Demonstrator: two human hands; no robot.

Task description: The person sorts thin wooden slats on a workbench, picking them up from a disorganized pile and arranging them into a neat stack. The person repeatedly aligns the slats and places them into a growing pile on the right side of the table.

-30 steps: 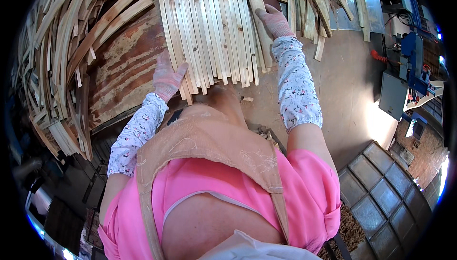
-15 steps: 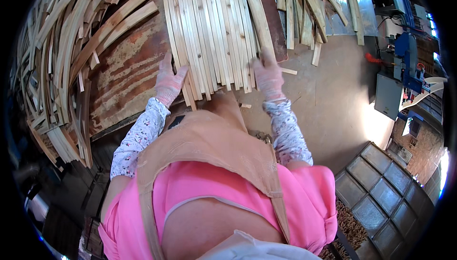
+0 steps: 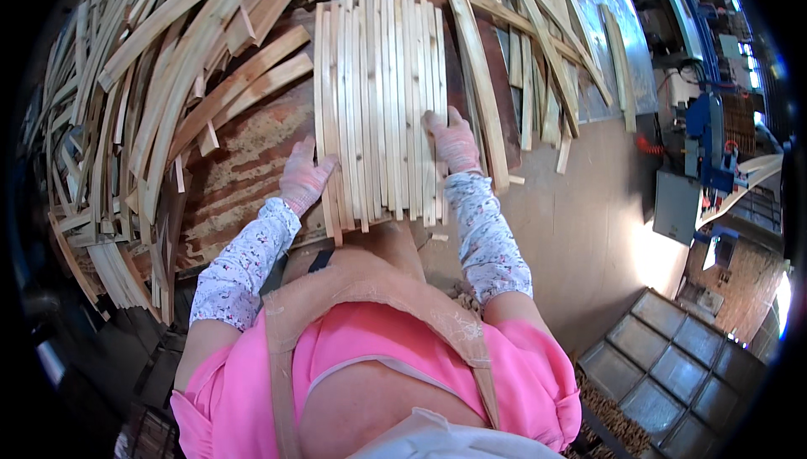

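The fingers of the left hand (image 3: 305, 177) are spread from its thumb in a wide V at the left edge of a row of wooden strips (image 3: 382, 106); the fingers of the right hand (image 3: 454, 141) are likewise parted from its thumb, at the right edge. Neither hand is seen wrapped around a strip, and whether any wood is lightly pinched cannot be told. The row, in the upper middle of the frame, is bracketed from both sides, apparently so that the strips are kept close and parallel. Its near ends are left uneven, the leftmost reaching lowest, beside the reddish-brown surface (image 3: 239, 198). Just right of the row, a slanted strip (image 3: 481, 81) is set apart, touched by neither hand as far as can be seen. Crossed loose strips (image 3: 546, 47) are laid at the upper right, and a tangled heap (image 3: 168, 81) is piled at the upper left, perhaps for easy reach.
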